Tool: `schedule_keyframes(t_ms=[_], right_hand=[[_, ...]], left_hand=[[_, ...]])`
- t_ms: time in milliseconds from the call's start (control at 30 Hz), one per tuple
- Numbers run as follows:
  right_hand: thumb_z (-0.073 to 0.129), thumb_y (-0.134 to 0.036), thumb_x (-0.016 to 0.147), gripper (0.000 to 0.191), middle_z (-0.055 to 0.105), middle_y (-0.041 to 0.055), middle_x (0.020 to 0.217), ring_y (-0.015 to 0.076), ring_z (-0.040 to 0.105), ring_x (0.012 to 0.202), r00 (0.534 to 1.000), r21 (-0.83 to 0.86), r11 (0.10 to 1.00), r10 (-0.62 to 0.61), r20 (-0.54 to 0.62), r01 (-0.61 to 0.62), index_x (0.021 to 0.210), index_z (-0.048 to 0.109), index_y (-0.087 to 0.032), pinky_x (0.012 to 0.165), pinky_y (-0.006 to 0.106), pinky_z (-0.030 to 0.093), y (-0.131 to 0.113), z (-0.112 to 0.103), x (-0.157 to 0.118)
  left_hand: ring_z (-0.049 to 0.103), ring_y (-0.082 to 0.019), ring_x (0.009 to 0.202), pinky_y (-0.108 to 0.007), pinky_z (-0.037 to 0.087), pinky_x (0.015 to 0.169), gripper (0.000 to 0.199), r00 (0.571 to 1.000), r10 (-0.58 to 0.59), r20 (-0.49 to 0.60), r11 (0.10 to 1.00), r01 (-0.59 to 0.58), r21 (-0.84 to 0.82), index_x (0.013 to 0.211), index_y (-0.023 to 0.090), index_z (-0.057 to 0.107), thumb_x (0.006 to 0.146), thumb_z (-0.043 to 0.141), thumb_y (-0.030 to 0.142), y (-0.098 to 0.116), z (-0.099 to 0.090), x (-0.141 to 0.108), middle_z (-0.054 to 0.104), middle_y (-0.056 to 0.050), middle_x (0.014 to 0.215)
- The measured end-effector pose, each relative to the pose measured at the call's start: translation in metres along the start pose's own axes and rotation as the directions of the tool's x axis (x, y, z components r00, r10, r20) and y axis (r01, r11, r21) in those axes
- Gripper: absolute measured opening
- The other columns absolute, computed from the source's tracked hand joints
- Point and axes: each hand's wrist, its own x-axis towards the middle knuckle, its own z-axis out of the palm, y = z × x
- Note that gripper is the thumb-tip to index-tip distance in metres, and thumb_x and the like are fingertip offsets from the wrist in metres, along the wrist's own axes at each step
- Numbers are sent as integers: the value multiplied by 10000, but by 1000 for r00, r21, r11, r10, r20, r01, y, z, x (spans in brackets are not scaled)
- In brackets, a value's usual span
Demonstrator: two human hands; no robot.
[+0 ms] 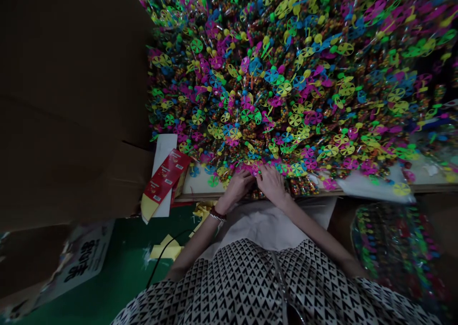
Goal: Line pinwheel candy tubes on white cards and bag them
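- Fingers [263, 172] of both hands curl down among the pinwheel-topped tubes of coloured beads [246, 120]; whether they grip any is hidden
- left hand [236, 187] and right hand [272, 184] sit close together, at the near edge of that heap on the counter [200, 186]
- red-and-yellow printed carton [164, 184] lies just left

A short-sleeved top [243, 287] printed with small black triangular marks on white is worn, and a thin grey strap [279, 277] is seen down its front. A dark braided bracelet [217, 214] is worn on the left wrist [225, 198].
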Motion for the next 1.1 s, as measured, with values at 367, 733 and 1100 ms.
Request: schedule_keyframes(t_ms=[367,733,1100], right_hand=[[356,-220,948,310,606,140,1085,274,468,1073,990,-88,986,141,-9,-142,1190,540,-159,786,349,413,-18,2,-18],[352,-382,975,329,579,118,1041,271,451,1016,989,-115,993,-15,-144,-1,1080,603,-197,839,394,324,-4,-5,-5],[459,-306,938,200,635,82,920,228,549,941,922,256,910,-247,-297,326,879,609,-188,842,360,408,33,-24,76]], left_hand=[[582,-176,855,-274,460,760,246,999,12,30,997,-10,-79,971,184,716,900,484,141,0,0,-2,660,-71,880],[606,-200,924,-315,485,806,188,995,-91,44,986,96,-135,970,183,702,904,529,213,3,3,-1,678,-85,973],[574,-209,930,-354,451,850,155,989,-71,-128,993,58,-103,957,183,673,903,564,280,-9,6,-15,647,-72,922]])
